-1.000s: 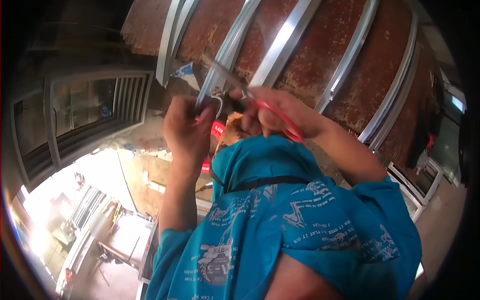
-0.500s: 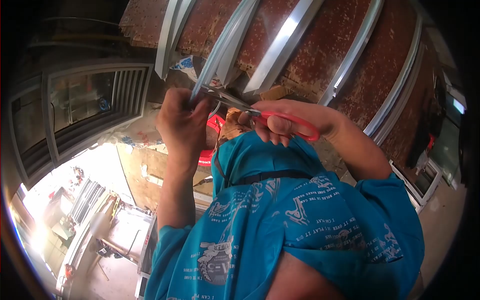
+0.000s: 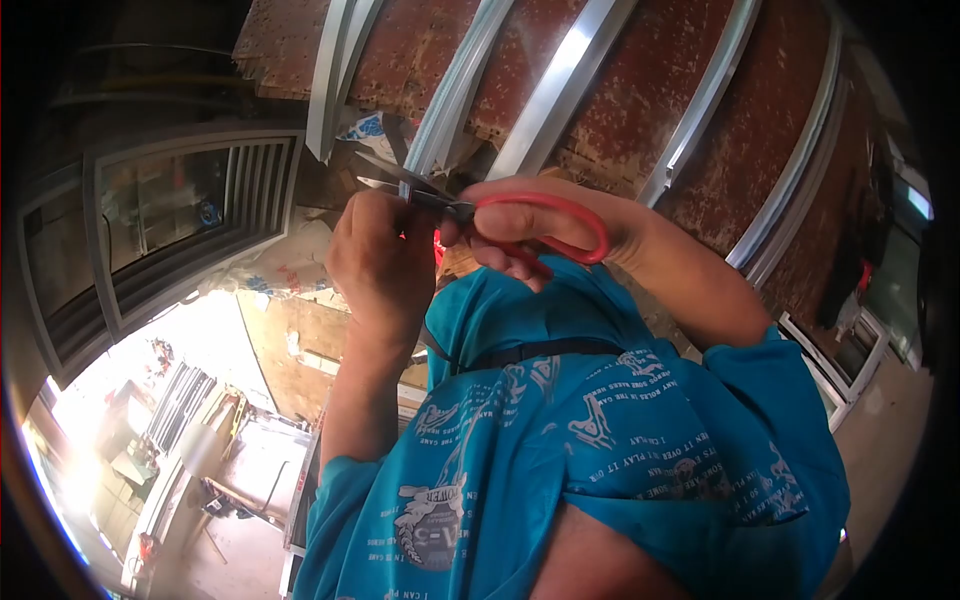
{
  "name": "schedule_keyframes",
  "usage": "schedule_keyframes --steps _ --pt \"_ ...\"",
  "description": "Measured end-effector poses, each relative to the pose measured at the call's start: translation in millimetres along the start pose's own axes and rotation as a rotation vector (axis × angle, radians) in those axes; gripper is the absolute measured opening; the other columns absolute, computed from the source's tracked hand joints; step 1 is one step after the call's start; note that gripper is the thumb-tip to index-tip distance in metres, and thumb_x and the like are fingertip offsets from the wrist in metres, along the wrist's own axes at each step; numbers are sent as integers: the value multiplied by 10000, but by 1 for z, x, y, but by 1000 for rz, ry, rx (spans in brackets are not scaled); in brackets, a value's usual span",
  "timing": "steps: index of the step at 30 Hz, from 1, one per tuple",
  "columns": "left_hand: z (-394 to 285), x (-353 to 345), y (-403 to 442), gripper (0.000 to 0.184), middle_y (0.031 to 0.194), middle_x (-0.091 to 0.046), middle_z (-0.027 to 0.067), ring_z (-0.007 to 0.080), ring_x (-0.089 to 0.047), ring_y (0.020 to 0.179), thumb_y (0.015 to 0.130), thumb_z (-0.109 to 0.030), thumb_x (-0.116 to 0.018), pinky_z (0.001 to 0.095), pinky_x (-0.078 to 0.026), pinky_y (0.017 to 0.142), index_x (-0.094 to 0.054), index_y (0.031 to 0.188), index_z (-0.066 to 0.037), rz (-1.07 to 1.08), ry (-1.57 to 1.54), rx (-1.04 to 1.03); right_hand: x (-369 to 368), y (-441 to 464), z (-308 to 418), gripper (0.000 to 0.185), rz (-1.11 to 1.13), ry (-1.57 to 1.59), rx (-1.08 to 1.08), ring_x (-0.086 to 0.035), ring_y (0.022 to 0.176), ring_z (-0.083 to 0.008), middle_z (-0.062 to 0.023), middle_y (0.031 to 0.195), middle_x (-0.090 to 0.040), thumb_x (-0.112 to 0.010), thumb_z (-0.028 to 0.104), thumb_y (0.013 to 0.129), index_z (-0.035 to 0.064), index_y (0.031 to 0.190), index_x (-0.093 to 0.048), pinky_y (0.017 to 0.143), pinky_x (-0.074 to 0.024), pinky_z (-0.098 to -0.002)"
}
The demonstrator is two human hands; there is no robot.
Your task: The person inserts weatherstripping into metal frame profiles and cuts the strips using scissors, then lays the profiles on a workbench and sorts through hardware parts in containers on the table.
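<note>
In my right hand (image 3: 530, 230) is a pair of scissors (image 3: 575, 205) with red handles, my fingers through the loops. Its dark blades point left, slightly apart at the tips, and cross a pale fuzzy strip (image 3: 440, 110) just above my left hand (image 3: 375, 250). My left hand is closed around the lower end of that strip; its fingertips are partly hidden behind the hand. The strip runs up along a metal profile (image 3: 468, 75) lying on a worn reddish-brown board.
Several silver metal profiles (image 3: 570, 80) lie across the worn board (image 3: 620, 130), their ends overhanging towards me. At left stands a dark-framed window unit (image 3: 100, 240). A white frame (image 3: 850, 370) is at right. Tools and stacked profiles (image 3: 180, 405) show at lower left.
The scissors have moved left and their blades now reach past the strip above my left hand. My left hand has shifted slightly right and down.
</note>
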State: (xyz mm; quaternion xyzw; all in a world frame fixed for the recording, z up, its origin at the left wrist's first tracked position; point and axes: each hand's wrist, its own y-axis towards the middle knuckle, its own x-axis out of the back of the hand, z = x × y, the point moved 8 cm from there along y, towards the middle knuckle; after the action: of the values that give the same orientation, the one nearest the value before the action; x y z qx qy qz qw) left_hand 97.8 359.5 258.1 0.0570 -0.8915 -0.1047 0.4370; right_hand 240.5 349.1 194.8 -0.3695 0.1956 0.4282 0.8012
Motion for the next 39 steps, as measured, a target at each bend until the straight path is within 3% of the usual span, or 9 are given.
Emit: schedule_keyframes --steps 7,11,13,15,19,25,34,35,39 --pt "2 -5 -3 260 720 -586 86 310 -598 644 676 20 -758 413 -464 564 -531 749 -82 -17 17 -48 -4 -12 15 389 -89 -102 7 -518 487 -71 -22 743 -573 -634 229 843 -10 1146 -592 462 -440 -205" --pt "0 -1 -4 248 753 -615 96 314 -618 677 673 33 -746 407 -494 596 -542 772 -67 -50 53 -47 7 -31 29 426 -181 -171 41 -542 546 -65 -33 778 -600 -667 308 882 -4 1161 -591 477 -470 -195" --pt "-3 -3 -8 253 779 -637 94 301 -632 675 687 -7 -777 384 -502 598 -545 764 -72 -43 44 -155 40 -41 53 563 -645 30 501 -583 537 -85 -38 700 -599 -710 507 871 -16 1054 -610 441 -444 -211" --pt "-17 -8 -10 268 806 -660 92 288 -646 674 700 -47 -808 361 -511 601 -548 756 -77 -32 23 -280 67 -29 56 551 -616 -152 371 -608 698 -88 -43 838 -644 -670 560 896 37 1066 -624 498 -496 -223" --pt "-51 -3 -12 228 855 -676 100 274 -668 719 703 26 -754 346 -534 577 -563 791 -61 46 -38 -413 74 -19 73 408 -836 77 643 -620 687 -102 -48 814 -659 -738 420 875 40 972 -627 487 -460 -237" --pt "-20 -32 -8 350 904 -674 115 153 -684 806 799 -49 -810 274 -581 709 -562 1039 6 489 -1066 364 84 -41 60 345 -920 27 730 -672 729 -179 -97 856 -687 -764 284 852 -6 1011 -666 653 -542 -301" --pt "-23 -57 -5 575 1001 -654 92 127 -639 953 880 -8 -715 274 -518 853 -447 1389 10 659 -1117 440 60 -47 67 346 -922 46 599 -643 758 -132 -54 875 -664 -777 243 848 24 1074 -631 682 -525 -289" --pt "-20 -58 -8 601 1043 -632 89 141 -616 1012 894 -20 -698 292 -499 898 -415 1425 -6 681 -1162 432 55 -45 73 369 -926 6 815 -634 809 -125 -52 912 -662 -767 257 859 34 1109 -611 708 -526 -297" --pt "-3 -53 -4 574 1184 -639 140 187 -630 1064 844 -8 -721 315 -516 922 -464 1352 69 792 -1387 552 57 -11 81 544 -910 -196 856 -576 832 -122 -34 946 -566 -766 296 879 30 1261 -483 739 -509 -276"
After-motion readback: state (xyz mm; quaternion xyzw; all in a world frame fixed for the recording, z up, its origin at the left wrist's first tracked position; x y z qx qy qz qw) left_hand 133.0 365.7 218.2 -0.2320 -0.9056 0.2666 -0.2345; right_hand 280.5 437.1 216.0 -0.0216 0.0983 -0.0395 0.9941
